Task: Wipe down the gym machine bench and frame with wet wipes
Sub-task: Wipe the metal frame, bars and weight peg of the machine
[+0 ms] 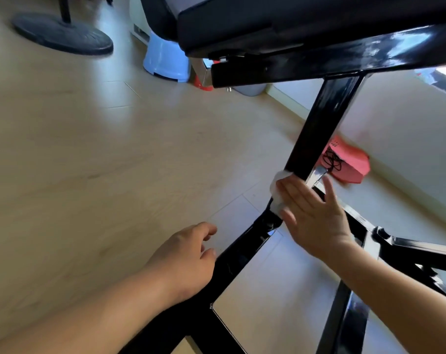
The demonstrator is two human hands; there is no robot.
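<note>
White and bunched, one wet wipe (pixel 276 191) lies under the flat fingers of my right hand (pixel 315 218). That hand presses it against the foot of the frame's single black upright post (pixel 318 123). My fingers are straight and my thumb is spread wide toward the far side of the post, so only the wipe's edge shows past my fingertips.

My left hand (pixel 184 259) holds nothing. Its fingers hang loosely curled, thumb and forefinger apart, and the heel of the hand lies over the low black floor bar (pixel 238 254) that runs up to the post's base. Low on the right I count at least two more glossy black bars (pixel 408 245) of the same frame, branching away under my right forearm.

Overhead, the post meets one shiny black beam (pixel 344 57), and one black padded bench (pixel 267 19) sits on that beam.

Out on the pale wood floor (pixel 89 149) stand one round black stand base (pixel 63 31), far to the left, and one light blue plastic stool (pixel 165 62) behind the bench. One flat red thing (pixel 349 162) with a thin black cord on it lies just beyond the post, near the wall.
</note>
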